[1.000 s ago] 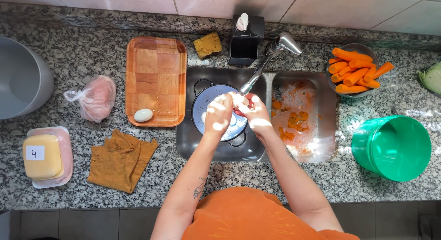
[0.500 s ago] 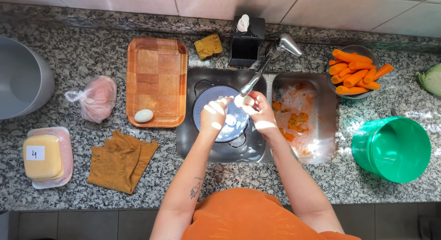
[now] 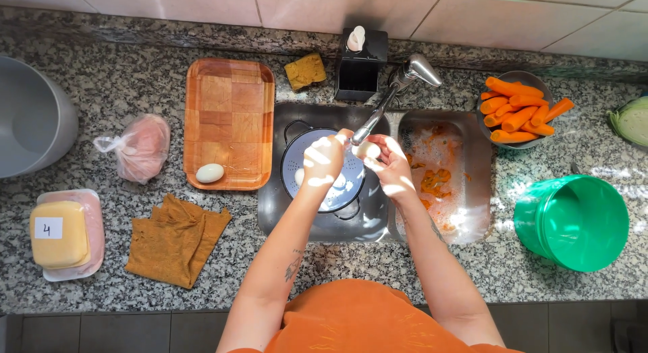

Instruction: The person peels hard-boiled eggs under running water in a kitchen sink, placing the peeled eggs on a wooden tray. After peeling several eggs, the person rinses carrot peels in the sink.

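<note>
Head view, looking straight down on a speckled granite tabletop (image 3: 121,90) with a double sink (image 3: 378,225) set into it. In the left basin sits a dark-handled colander (image 3: 331,191), with at least one pale egg-like thing in it, partly hidden by the hands. The right basin holds orange peelings (image 3: 435,181). A grey bowl (image 3: 516,79) at the upper right carries peeled carrots (image 3: 516,110). Below it lies a green bucket (image 3: 574,221) on its side or tilted, its mouth showing nothing inside. A large grey tub (image 3: 30,123) sits at the left edge. A clear bag (image 3: 138,147) holds something pink, and a shallow tray with a yellow block (image 3: 57,235) lies near the front left, beside a crumpled ochre cloth (image 3: 175,238). The wooden tray (image 3: 229,123) bears a single white egg (image 3: 209,173).

Both hands meet over the colander, under the spout of the faucet (image 3: 398,86). The right hand (image 3: 391,167) curls its fingers around a second pale egg (image 3: 368,150), held at the fingertips. The left hand (image 3: 324,157) is half curled, its fingertips touching that same egg from the left side. A soap dispenser (image 3: 361,63) and a sponge (image 3: 305,71) stand behind the sink.
</note>
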